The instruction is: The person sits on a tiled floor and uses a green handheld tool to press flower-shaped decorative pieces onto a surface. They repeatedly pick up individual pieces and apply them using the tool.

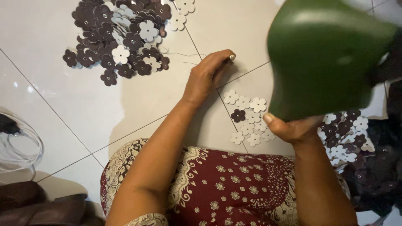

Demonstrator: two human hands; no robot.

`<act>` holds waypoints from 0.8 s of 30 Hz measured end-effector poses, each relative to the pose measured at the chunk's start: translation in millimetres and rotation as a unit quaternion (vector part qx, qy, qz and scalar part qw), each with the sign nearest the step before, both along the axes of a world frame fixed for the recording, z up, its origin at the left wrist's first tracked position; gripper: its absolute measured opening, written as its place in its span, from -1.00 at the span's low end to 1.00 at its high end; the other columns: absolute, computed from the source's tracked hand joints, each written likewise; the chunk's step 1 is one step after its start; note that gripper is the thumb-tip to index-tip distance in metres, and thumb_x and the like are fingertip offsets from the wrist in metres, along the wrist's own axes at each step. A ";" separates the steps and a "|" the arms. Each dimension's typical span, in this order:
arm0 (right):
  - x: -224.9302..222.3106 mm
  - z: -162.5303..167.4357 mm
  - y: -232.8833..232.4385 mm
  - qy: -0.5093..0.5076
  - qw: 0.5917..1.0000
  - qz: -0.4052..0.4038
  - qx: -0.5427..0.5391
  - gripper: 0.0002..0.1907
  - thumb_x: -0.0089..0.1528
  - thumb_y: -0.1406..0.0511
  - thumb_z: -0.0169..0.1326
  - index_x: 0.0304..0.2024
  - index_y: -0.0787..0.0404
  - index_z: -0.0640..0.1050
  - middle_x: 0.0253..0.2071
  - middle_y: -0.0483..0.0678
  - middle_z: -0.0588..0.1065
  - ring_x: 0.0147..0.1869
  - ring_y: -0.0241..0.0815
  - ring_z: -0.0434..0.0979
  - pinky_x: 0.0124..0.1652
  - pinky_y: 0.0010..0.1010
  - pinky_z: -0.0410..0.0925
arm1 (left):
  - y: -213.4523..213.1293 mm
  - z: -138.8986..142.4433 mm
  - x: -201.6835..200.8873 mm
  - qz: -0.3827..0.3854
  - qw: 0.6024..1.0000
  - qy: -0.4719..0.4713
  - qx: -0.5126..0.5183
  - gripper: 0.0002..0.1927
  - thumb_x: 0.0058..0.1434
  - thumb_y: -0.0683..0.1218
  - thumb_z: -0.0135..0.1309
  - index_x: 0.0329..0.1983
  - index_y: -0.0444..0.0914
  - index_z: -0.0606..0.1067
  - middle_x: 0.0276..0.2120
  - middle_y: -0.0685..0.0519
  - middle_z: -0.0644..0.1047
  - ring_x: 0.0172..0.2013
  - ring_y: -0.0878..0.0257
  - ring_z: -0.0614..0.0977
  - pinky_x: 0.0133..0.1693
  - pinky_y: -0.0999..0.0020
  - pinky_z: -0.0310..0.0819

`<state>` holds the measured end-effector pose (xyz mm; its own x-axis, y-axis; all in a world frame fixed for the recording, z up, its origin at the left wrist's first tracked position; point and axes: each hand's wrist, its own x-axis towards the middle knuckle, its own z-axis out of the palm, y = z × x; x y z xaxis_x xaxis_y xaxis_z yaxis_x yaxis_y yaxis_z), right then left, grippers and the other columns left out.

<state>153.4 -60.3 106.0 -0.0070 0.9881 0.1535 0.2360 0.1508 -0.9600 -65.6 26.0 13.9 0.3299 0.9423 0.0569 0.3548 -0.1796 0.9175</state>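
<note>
We look down at our lap, and we tell every place from the small bunch of flowers on the white tile floor just past our knee.

Far to the left of that bunch sits a clear round tub. Up and to the left lies a big heap of dark and white flower shapes.

Our left hand rests on the floor just up and left of the bunch. Its fingers are curled and the tips press at the tile, near a thin thread. We cannot tell if it pinches anything.

Right above the bunch, our right hand grips a big green sheet, thumb on top, lifted off the floor.

To the right of the bunch lies another flower pile.

We seem to be picking something up, so fine fingertips matter next.

Our red patterned skirt covers our legs below.
</note>
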 end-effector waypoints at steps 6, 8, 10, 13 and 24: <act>-7.6 17.7 16.5 -0.287 0.932 -0.009 -0.222 0.12 -0.13 0.28 0.35 0.46 0.29 0.19 0.21 0.19 0.32 0.23 0.16 0.44 0.09 -0.06 0.42 | 1.9 -3.1 -2.9 -0.015 0.997 0.077 -0.005 -0.66 0.28 -0.28 0.19 0.09 -0.18 0.50 -0.06 0.02 0.61 -0.06 0.18 0.69 -0.02 0.33 0.61; -8.9 17.2 18.0 -0.265 0.941 -0.022 -0.210 0.07 -0.09 0.29 0.34 0.44 0.29 0.22 0.17 0.16 0.35 0.21 0.13 0.47 0.08 -0.08 0.44 | 2.2 -1.5 -2.6 -0.016 0.999 0.024 0.021 -0.61 0.26 -0.28 0.15 0.14 -0.18 0.47 -0.01 0.05 0.61 -0.01 0.19 0.69 0.02 0.35 0.62; -8.3 14.7 15.6 -0.248 0.945 -0.034 -0.212 -0.01 -0.08 0.30 0.36 0.38 0.29 0.28 0.10 0.12 0.39 0.17 0.09 0.50 0.03 -0.10 0.46 | 1.7 0.6 -1.2 -0.006 1.000 0.013 0.008 -0.64 0.28 -0.24 0.17 0.13 -0.16 0.48 -0.01 0.05 0.61 -0.04 0.21 0.71 0.00 0.37 0.63; -7.2 9.2 11.6 -0.235 0.965 -0.036 -0.106 -0.19 0.01 0.35 0.39 0.27 0.28 0.33 0.09 0.10 0.41 0.14 0.02 0.51 0.16 -0.12 0.43 | 2.8 3.9 -0.1 -0.002 1.000 0.008 0.003 -0.70 0.31 -0.22 0.17 0.10 -0.15 0.50 -0.02 0.06 0.62 -0.06 0.22 0.72 -0.02 0.38 0.64; -10.6 6.4 14.1 -0.241 0.964 -0.005 -0.113 -0.08 -0.05 0.32 0.32 0.33 0.42 0.29 0.11 0.19 0.39 0.17 0.03 0.47 0.06 -0.19 0.42 | 3.8 -0.3 -1.5 -0.007 0.999 0.040 -0.013 -0.68 0.29 -0.25 0.14 0.10 -0.20 0.51 -0.03 0.00 0.62 -0.07 0.15 0.70 -0.04 0.32 0.61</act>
